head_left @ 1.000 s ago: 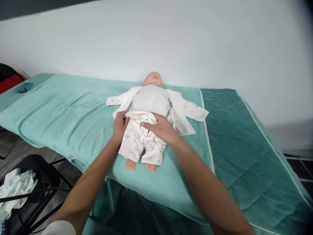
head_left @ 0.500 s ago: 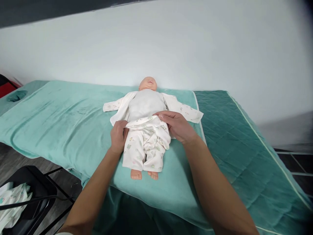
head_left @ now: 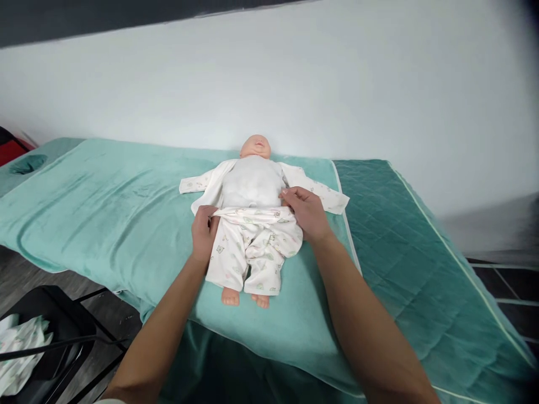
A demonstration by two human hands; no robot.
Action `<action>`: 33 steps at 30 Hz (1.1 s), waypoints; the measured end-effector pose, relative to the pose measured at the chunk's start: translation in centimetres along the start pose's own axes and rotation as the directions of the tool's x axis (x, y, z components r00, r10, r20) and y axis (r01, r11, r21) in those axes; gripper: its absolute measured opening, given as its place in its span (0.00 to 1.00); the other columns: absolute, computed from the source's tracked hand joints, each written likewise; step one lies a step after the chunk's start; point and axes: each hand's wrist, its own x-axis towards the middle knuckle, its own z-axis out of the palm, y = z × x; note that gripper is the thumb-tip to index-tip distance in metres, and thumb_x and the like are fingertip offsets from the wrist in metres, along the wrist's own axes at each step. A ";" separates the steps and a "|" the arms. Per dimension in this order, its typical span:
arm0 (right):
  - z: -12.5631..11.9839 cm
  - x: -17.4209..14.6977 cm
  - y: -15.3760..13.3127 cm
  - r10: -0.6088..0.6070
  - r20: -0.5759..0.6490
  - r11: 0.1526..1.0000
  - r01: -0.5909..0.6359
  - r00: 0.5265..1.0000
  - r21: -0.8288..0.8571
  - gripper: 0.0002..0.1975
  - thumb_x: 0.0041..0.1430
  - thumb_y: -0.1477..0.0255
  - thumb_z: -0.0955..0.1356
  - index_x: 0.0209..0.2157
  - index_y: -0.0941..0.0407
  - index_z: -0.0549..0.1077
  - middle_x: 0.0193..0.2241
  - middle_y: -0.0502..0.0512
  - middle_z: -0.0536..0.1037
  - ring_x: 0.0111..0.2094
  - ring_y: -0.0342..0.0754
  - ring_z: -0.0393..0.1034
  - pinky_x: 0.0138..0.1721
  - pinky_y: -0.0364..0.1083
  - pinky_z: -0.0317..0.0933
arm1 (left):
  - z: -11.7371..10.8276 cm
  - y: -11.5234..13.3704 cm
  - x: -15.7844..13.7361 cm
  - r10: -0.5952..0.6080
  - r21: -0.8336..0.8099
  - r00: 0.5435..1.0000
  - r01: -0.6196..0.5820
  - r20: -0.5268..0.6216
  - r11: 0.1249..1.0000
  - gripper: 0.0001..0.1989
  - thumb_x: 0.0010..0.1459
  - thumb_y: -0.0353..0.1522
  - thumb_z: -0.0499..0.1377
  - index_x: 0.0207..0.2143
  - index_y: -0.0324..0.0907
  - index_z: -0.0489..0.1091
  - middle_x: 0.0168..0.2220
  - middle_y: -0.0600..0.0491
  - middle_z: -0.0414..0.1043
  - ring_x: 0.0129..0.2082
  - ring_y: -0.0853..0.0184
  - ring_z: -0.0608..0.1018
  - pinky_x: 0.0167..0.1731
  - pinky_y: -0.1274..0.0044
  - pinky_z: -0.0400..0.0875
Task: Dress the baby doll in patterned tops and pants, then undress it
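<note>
A baby doll lies on its back, head toward the wall, bare feet toward me. Its patterned white jacket is spread open with the sleeves out to both sides. White patterned baby trousers cover the legs and reach the lower belly. At the waistband's left end, my left hand is closed on the cloth. My right hand is closed in a pinch at the waistband's right end, thumb and forefinger by the doll's side. The cloth under its fingers is partly hidden.
The doll lies on a light green sheet over a long bed, with a darker quilted cover to the right. A white wall stands behind. At lower left, a black chair holds crumpled patterned cloth.
The trousers' waistband is now pulled straighter and wider across the belly. My right hand has moved slightly right and up, its fingers now beside the doll's waist.
</note>
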 end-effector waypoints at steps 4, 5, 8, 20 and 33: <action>0.3 -0.7 -0.2 -0.044 0.140 0.999 0.039 0.989 0.038 0.13 0.50 0.60 0.76 0.31 0.54 0.78 0.22 0.46 0.72 0.22 0.40 0.60 0.25 0.42 0.53 | -0.4 0.8 0.5 -0.053 -0.185 0.995 0.068 0.083 0.980 0.07 0.62 0.35 0.59 0.32 0.43 0.72 0.36 0.52 0.73 0.36 0.67 0.73 0.37 0.74 0.68; 0.2 -0.9 -0.4 -0.060 0.194 0.998 0.056 0.979 0.029 0.13 0.50 0.61 0.77 0.33 0.54 0.78 0.24 0.47 0.74 0.24 0.41 0.63 0.27 0.42 0.55 | -0.5 1.0 0.6 -0.066 -0.256 0.993 0.088 0.093 0.963 0.10 0.64 0.37 0.57 0.31 0.42 0.73 0.36 0.51 0.74 0.37 0.66 0.74 0.40 0.73 0.68; -0.2 -1.3 -0.8 -0.105 0.333 0.991 0.127 0.937 -0.046 0.13 0.49 0.63 0.77 0.35 0.53 0.79 0.31 0.50 0.78 0.32 0.44 0.69 0.34 0.44 0.60 | -0.5 0.9 1.0 -0.173 -0.418 0.976 0.213 0.133 0.883 0.20 0.68 0.40 0.52 0.27 0.42 0.74 0.35 0.50 0.73 0.37 0.65 0.74 0.43 0.71 0.67; 1.8 -2.4 -0.6 -0.187 0.144 0.939 0.220 0.972 -0.266 0.08 0.55 0.63 0.73 0.36 0.51 0.79 0.19 0.44 0.61 0.23 0.43 0.54 0.28 0.46 0.51 | -0.6 0.2 1.9 -0.121 -0.289 0.900 0.259 0.420 0.922 0.13 0.55 0.43 0.67 0.35 0.44 0.74 0.40 0.50 0.68 0.38 0.65 0.71 0.38 0.74 0.67; 0.7 -0.8 0.4 -0.029 0.148 0.999 0.022 0.989 0.047 0.14 0.49 0.59 0.76 0.33 0.53 0.77 0.24 0.48 0.75 0.24 0.43 0.64 0.28 0.44 0.58 | 1.0 -0.2 4.1 -0.415 -0.477 0.865 0.501 0.281 0.722 0.14 0.56 0.41 0.65 0.30 0.43 0.65 0.26 0.57 0.63 0.25 0.73 0.64 0.27 0.78 0.58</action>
